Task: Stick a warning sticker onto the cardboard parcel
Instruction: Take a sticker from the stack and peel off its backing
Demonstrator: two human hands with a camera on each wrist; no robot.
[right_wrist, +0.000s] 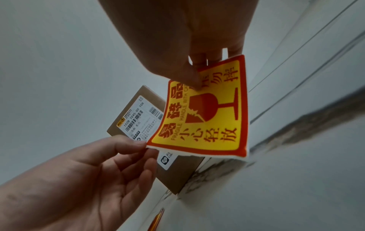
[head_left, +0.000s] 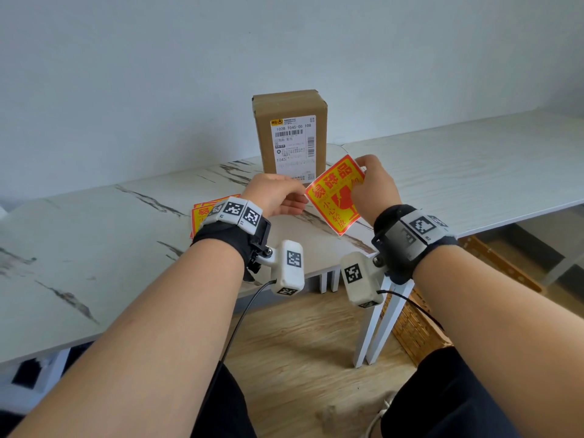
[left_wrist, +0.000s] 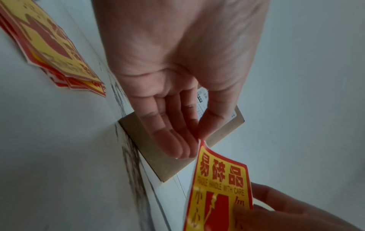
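While the brown cardboard parcel [head_left: 289,134] stood upright and unstickered on the marble-patterned surface [head_left: 94,235], the red-and-yellow fragile warning sticker [head_left: 336,194] was pinched by the right hand [head_left: 374,188]; its corner was nipped by the left hand [head_left: 275,194], perhaps to peel the backing. Sticking remained.

Left forearm: reaching forward, a sensor band strapped round the wrist. Left hand [head_left: 274,195]: palm turning inward, thumb and forefinger pinching at a corner, remaining fingers [left_wrist: 173,140] lying straight and together. Right forearm: reaching forward, likewise banded. Right hand [head_left: 374,188]: raised slightly higher, thumb and fingertips pinching, back facing the head camera.
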